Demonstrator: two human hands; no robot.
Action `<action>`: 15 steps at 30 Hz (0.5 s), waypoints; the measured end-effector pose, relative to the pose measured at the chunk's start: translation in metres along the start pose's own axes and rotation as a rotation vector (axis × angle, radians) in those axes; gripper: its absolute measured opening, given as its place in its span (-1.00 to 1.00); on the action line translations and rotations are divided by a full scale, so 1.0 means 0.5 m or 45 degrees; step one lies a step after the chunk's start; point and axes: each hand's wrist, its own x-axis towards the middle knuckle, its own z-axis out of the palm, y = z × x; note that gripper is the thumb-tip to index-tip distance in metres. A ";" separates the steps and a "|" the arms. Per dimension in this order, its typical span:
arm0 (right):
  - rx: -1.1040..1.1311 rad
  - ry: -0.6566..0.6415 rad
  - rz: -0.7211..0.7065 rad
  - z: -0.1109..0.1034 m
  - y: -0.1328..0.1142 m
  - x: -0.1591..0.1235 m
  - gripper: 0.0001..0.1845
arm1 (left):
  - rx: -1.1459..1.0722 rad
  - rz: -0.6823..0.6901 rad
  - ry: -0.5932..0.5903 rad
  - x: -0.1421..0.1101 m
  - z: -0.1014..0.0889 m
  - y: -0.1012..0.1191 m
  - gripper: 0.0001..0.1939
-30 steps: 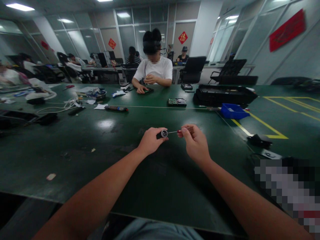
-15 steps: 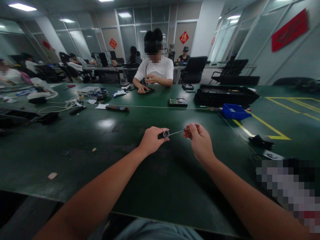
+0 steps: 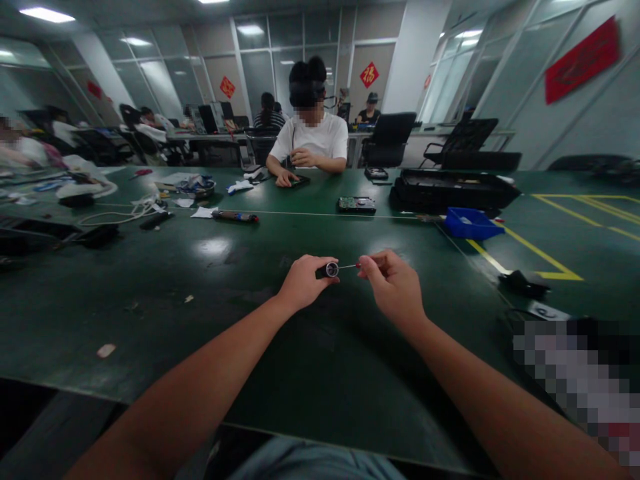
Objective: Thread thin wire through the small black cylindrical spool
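My left hand [image 3: 306,281] grips a small dark cylindrical part [image 3: 331,269] between thumb and fingers. Its round, silver-rimmed end faces me, and details inside the rim are too small to make out. From the right, my right hand [image 3: 395,283] pinches a thin screwdriver [image 3: 350,267] with a slim metal shaft and a bit of red at the fingertips. The shaft's tip reaches the right side of the silver rim; whether it sits inside I cannot tell. Most of the handle is hidden by my fingers. Both hands are held above the green table [image 3: 280,360].
Beyond my hands lie a hard drive [image 3: 356,204], a dark pen-shaped tool [image 3: 235,216], a blue bin [image 3: 473,223] and a long black case [image 3: 455,191]. A person in a white shirt [image 3: 313,141] sits opposite. A cable [image 3: 120,215] lies at the left.
My right hand has moved slightly left and down, closer to the cylindrical part, and the screwdriver shaft shows shorter and more level. My left hand has hardly moved.
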 end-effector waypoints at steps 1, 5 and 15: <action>-0.081 0.003 -0.019 -0.002 -0.001 -0.001 -0.69 | -0.006 -0.004 -0.005 0.000 0.000 0.000 -0.60; -0.272 0.026 -0.078 -0.001 0.002 -0.006 -0.57 | -0.027 -0.005 0.006 -0.001 0.000 -0.001 -0.60; -0.101 -0.171 -0.240 0.001 0.002 -0.012 -0.77 | -0.024 -0.028 0.016 0.000 0.000 -0.004 -0.61</action>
